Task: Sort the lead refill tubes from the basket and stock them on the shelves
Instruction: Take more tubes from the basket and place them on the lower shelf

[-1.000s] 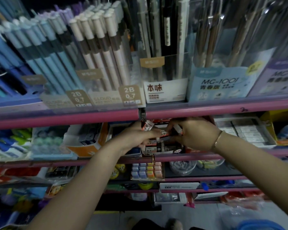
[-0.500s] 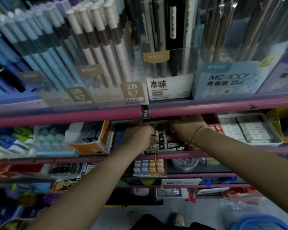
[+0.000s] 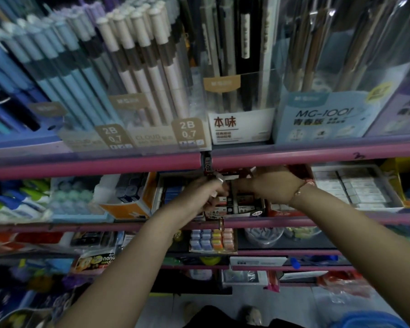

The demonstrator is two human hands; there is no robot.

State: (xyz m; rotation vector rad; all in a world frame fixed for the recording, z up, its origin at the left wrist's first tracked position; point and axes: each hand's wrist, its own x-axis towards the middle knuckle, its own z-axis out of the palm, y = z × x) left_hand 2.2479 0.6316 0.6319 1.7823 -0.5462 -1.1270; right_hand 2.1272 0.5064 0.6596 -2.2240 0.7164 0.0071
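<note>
At the centre of the frame, under the pink shelf rail (image 3: 92, 165), both hands reach into the display box (image 3: 237, 209) of lead refill tubes (image 3: 240, 201), probably to seat new stock among the rows. The left hand (image 3: 205, 194) curls around a small white-capped tube (image 3: 219, 179); the right hand (image 3: 273, 185) is curled deep inside, its grip hidden. The tubes stand packed upright, small, with red, black and white labels.

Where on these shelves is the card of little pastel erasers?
In the head view, the card of pastel erasers hangs near the middle, just under the pink shelf rail, below the box of lead refill tubes that both hands reach into.
</note>
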